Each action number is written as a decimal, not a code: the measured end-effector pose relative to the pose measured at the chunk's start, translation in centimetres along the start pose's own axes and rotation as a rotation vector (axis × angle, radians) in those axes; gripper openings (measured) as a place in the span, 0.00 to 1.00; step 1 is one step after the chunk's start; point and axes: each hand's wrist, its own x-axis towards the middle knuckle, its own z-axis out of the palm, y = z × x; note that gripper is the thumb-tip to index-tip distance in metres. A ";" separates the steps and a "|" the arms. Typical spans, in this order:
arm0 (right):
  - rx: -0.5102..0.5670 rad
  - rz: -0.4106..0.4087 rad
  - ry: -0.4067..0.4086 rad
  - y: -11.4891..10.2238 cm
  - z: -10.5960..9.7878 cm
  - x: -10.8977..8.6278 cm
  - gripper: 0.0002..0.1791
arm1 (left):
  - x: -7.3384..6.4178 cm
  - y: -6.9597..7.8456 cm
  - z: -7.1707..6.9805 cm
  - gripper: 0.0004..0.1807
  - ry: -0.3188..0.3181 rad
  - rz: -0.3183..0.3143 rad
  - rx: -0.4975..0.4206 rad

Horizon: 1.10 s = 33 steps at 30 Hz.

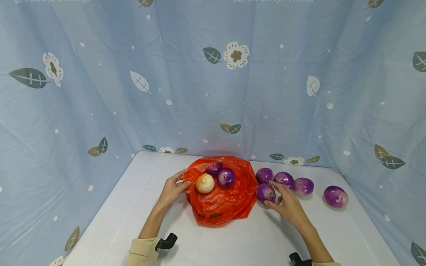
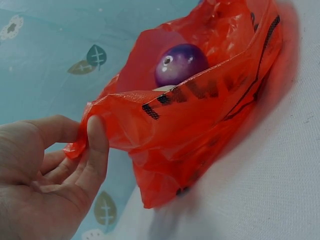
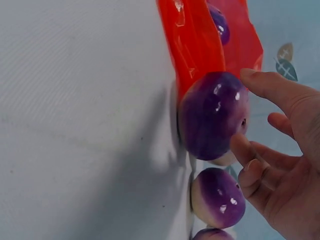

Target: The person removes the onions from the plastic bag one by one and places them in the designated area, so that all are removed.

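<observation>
My left hand (image 1: 174,189) pinches the rim of a red plastic bag (image 1: 233,205) between thumb and fingers; the left wrist view shows the pinched edge pulled up. Inside the bag's mouth sit two glossy purple round fruits, the nearer one (image 1: 226,177) beside a cream-coloured one (image 1: 205,183). To the bag's right, my right hand (image 1: 288,205) reaches over a purple-and-cream round fruit (image 1: 265,193) on the table. Thumb and fingers are spread at that fruit's edge, fingertips right at its surface in the right wrist view (image 3: 212,115).
Several more purple fruits stand to the right of the bag, one (image 1: 264,175) behind the reached-for fruit and one apart (image 1: 335,196) near the right edge. A white cloth-like surface covers the table (image 1: 233,244). Blue patterned curtain (image 1: 186,92) hangs behind and at both sides.
</observation>
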 end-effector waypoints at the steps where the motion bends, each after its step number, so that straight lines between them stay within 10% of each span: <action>1: 0.001 -0.001 0.000 -0.1 -0.1 0.0 0.42 | 0.0 0.0 0.0 0.29 -0.002 0.000 -0.003; 33: 0.023 -0.067 -0.012 -6.3 2.5 4.0 0.41 | 0.0 0.1 -0.1 0.30 -0.003 0.004 -0.010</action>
